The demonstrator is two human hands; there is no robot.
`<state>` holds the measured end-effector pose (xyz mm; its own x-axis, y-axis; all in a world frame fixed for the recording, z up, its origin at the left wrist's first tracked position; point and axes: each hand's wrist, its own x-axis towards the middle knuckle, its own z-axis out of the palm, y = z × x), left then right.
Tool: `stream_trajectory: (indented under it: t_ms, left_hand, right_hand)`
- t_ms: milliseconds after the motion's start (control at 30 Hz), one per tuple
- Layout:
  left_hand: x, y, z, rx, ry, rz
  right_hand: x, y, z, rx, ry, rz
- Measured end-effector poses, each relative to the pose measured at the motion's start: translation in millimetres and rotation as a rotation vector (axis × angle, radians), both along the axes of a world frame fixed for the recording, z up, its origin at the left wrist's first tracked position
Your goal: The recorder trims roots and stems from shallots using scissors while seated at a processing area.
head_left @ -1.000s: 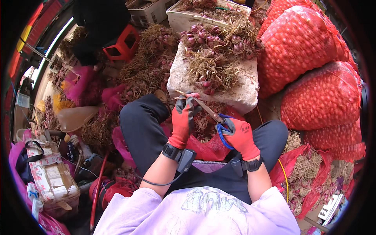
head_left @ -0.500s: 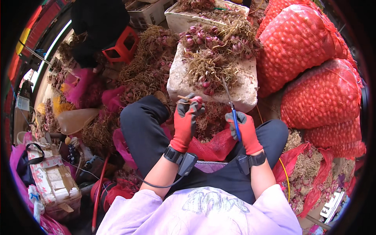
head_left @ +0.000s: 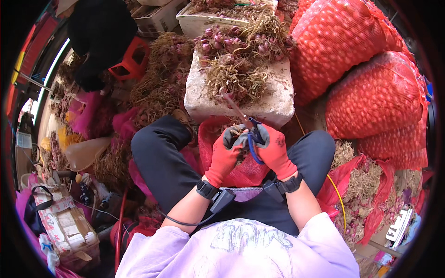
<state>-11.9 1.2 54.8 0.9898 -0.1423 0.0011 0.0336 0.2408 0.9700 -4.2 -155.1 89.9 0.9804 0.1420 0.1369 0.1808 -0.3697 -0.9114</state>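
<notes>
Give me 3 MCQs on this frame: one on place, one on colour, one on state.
1. Where does the pile of rooted shallots lie?
A. on the white foam box
B. in a metal bucket
C. on the person's lap

2. What colour are the gloves on the left hand and right hand?
A. blue with white palms
B. red with grey fingertips
C. plain yellow

3. How do the two hands stand?
A. far apart, resting on the knees
B. close together above the lap, the right holding blue-handled scissors
C. both flat on the sacks

Answers:
1 A, the pile covers the top of the white foam box.
2 B, both gloves are red and the fingers end in grey.
3 B, the hands nearly meet around the blue-handled scissors.
</notes>
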Motion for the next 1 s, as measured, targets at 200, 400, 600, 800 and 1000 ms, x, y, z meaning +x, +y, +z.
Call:
stream_trajectory:
  t_ms: [200,400,600,800,1000]
  left_hand:
    - [-6.2,-4.9,-0.3,0.036,0.050,-0.001]
    - [-3.8,-15.9,13.0,-0.224,0.054,0.063]
    - [4.5,-9.7,4.8,-0.325,0.087,0.097]
    - [-1.7,-11.2,11.6,-0.207,0.147,0.037]
    - [1.8,-5.6,31.0,-0.185,-0.109,-0.058]
  right_hand:
    - [-3.0,8.4,-5.8,-0.391,-0.165,-0.138]
    - [4.4,0.2,-21.5,0.215,0.173,-0.263]
    - [2.0,1.7,-14.6,0.651,0.196,-0.232]
    - [1.6,3.7,-23.3,0.283,0.040,-0.156]
    - [13.4,-16.1,-43.1,0.269,0.155,-0.384]
